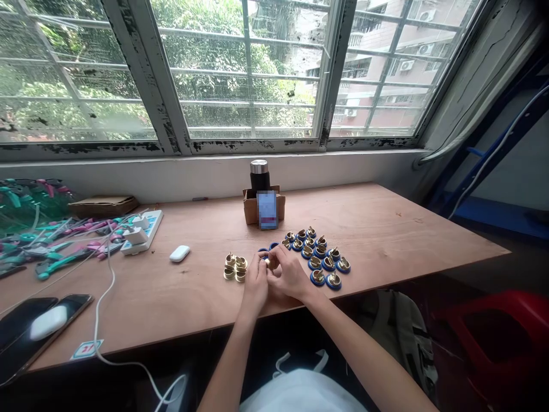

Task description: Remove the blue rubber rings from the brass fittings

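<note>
A small round brass-and-blue fitting (268, 262) is pinched between the bare left hand (255, 284) and the bare right hand (288, 273), over a light-brown plywood tabletop (377, 229). Rows of round blue-rimmed brass fittings (319, 257) are laid out at the hands' 2 o'clock, and a tight cluster of rimless brass fittings (235, 267) is placed just beside them at 9 o'clock. A steel-capped black flask (259, 176) stands in an open cardboard box (249, 209) at 12 o'clock, and a white oval case (179, 253) lies at 10 o'clock.

two hands (285, 274), four brass fittings (235, 267), fifteen blue-ringed brass fittings (328, 262), one flask (259, 176)
</note>
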Available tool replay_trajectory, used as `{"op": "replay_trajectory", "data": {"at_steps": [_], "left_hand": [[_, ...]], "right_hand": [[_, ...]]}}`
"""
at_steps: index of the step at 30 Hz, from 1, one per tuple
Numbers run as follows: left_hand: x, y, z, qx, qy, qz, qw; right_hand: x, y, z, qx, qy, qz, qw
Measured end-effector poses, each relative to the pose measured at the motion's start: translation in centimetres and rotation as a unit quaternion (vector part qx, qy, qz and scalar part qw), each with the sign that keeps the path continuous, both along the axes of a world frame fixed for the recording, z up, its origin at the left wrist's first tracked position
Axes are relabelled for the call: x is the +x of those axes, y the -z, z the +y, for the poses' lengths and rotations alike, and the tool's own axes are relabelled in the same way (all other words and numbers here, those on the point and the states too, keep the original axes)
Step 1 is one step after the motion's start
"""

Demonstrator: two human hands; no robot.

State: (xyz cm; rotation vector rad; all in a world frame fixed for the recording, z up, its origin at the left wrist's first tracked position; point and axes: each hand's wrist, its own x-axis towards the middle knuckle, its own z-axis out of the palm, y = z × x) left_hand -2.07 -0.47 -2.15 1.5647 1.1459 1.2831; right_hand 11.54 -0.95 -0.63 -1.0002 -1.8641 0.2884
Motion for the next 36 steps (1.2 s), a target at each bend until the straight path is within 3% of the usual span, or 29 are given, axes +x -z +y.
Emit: {"op": "replay_trajectory", "data": {"at_steps": [8, 16, 20, 28, 36], "left_hand": [[0.0, 0.4, 0.2, -0.003, -0.05, -0.025, 0.998], [0.1, -0.3, -0.1, -0.024, 0.005, -0.058, 0.998], [0.1, 0.2, 0.2, -0.006, -0.031, -0.047, 0.998], [0.0, 0.4, 0.3, 0.009, -0.019, -0.03, 0.999], [0.0, 0.8, 0.2, -0.02, -0.033, -0.044, 0.998]], "right_hand": [[0.0, -0.2, -0.1, -0.01, -0.043, 0.026, 0.999], [-0.1, 0.3, 0.2, -0.003, -0.056, 0.02, 0.998], [0.0, 0.4, 0.1, -0.017, -0.064, 0.045, 0.997], [0.5, 0.3, 0.4, -0.026, -0.011, 0.078, 0.997], [0.8, 0.8, 1.0, -0.071, -0.037, 0.096, 0.992]]}}
